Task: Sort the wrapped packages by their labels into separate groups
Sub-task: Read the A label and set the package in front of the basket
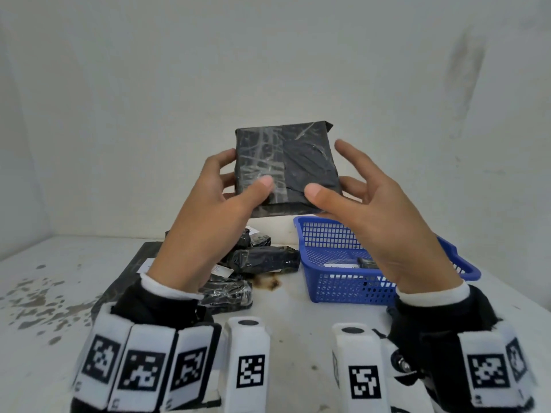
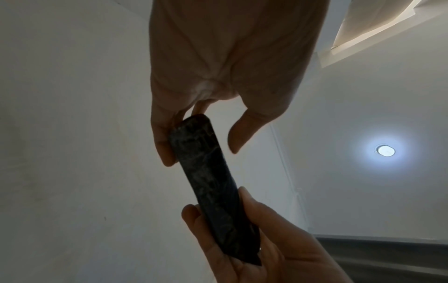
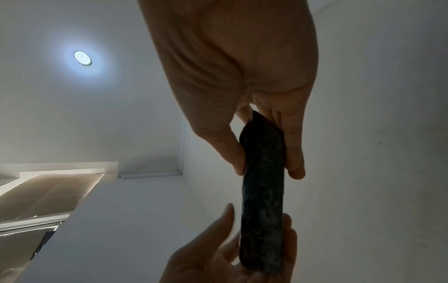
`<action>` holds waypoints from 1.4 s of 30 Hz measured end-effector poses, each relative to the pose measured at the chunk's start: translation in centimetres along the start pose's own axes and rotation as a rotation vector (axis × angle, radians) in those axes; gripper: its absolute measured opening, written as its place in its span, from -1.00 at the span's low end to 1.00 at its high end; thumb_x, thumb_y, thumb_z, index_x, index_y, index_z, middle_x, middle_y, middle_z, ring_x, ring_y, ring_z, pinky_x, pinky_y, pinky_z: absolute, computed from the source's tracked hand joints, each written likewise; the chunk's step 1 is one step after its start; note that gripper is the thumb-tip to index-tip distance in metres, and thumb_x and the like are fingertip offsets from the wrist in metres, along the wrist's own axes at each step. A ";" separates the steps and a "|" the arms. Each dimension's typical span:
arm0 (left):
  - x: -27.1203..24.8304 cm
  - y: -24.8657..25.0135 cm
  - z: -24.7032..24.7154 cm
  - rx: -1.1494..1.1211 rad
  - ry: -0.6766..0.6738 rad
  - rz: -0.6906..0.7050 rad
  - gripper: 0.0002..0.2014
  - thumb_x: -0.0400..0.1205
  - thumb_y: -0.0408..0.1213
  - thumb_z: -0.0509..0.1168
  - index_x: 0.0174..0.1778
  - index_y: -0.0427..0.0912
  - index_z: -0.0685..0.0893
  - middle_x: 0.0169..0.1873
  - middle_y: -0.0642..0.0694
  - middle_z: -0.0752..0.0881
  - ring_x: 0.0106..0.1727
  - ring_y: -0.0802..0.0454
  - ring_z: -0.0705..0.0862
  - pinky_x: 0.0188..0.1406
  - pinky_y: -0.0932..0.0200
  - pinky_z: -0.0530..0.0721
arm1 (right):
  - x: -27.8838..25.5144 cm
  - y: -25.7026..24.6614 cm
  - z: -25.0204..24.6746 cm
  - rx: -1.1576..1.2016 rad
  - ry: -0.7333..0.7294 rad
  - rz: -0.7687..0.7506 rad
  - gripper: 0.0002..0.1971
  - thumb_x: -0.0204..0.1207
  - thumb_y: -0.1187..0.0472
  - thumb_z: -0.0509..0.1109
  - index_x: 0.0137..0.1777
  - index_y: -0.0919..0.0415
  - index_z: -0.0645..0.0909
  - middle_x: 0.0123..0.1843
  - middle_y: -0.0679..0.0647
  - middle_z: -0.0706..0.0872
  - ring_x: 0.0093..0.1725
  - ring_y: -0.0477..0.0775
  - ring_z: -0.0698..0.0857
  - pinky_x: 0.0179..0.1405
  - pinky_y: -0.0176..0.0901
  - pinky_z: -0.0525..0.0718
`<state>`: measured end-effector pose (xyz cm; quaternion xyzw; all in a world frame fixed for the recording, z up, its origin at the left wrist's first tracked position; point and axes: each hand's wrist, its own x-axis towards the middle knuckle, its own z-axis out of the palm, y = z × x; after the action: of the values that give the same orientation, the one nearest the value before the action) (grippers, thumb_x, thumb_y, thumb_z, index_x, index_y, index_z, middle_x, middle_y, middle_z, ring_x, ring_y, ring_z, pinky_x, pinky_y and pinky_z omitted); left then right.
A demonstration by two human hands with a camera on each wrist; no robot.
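Wrist bands [image 1: 250, 362] nearest | your left hand [image 1: 205, 204] and right hand [image 1: 384, 216] both clamp one raised black package [image 1: 286, 165] | label unseen | basket [image 1: 337, 290] holds one; pile [image 1: 262, 260] unsorted.

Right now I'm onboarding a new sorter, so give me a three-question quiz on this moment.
1. True or false: both the left hand and the right hand hold the raised package.
2. Multiple choice: the blue basket sits A) to the right of the pile of packages, B) to its left, C) on top of it.
3. Fill in: the face of the raised package turned to the head camera shows tape but no ____.

Key: 1 true; 2 A; 3 label.
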<state>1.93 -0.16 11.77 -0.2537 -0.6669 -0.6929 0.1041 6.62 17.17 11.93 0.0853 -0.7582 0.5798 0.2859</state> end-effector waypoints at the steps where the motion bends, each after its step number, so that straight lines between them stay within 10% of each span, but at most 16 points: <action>1: -0.1 0.0 0.0 0.010 0.001 0.013 -0.46 0.58 -0.19 0.44 0.46 0.12 0.42 0.22 -0.01 0.71 0.11 0.02 0.77 0.15 -0.08 0.72 | 0.0 0.0 0.0 0.002 -0.005 0.002 -0.21 0.50 0.09 0.56 0.68 -0.21 0.29 0.23 -0.02 0.82 0.10 0.00 0.85 0.37 0.10 0.68; 30: -0.1 0.0 -0.2 0.041 0.113 0.083 -0.75 0.59 -0.17 0.42 0.09 0.02 0.50 -0.06 0.05 0.82 -0.28 0.12 0.80 -0.08 -0.07 0.77 | -0.2 -0.4 0.5 -0.019 0.095 -0.074 -0.56 0.64 0.10 0.44 0.50 -0.19 0.53 0.15 0.01 0.82 -0.09 -0.06 0.86 -0.08 -0.25 0.81; 37: -0.2 -0.2 -0.3 0.137 0.084 0.097 -0.28 0.53 -0.14 0.48 0.52 0.32 0.25 -0.15 0.26 0.65 -0.33 0.37 0.74 -0.46 0.63 0.52 | -0.3 -0.2 0.4 -0.171 0.031 -0.129 -0.24 0.63 0.05 0.45 0.64 -0.54 0.12 -0.01 -0.02 0.81 -0.19 -0.06 0.84 -0.13 -0.34 0.76; 42: -0.2 -0.1 -0.3 0.223 0.019 0.082 -0.28 0.52 -0.08 0.47 0.54 0.44 0.30 0.01 0.26 0.67 -0.24 0.23 0.79 -0.15 0.30 0.73 | -0.4 -0.4 -0.1 -0.223 0.013 -0.115 -0.30 0.58 0.03 0.50 0.59 -0.48 0.27 0.00 0.06 0.81 -0.29 -0.16 0.80 -0.31 -0.46 0.67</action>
<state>2.04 -0.53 11.59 -0.2611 -0.7278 -0.6118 0.1665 7.12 17.04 12.06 0.0926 -0.8100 0.4750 0.3313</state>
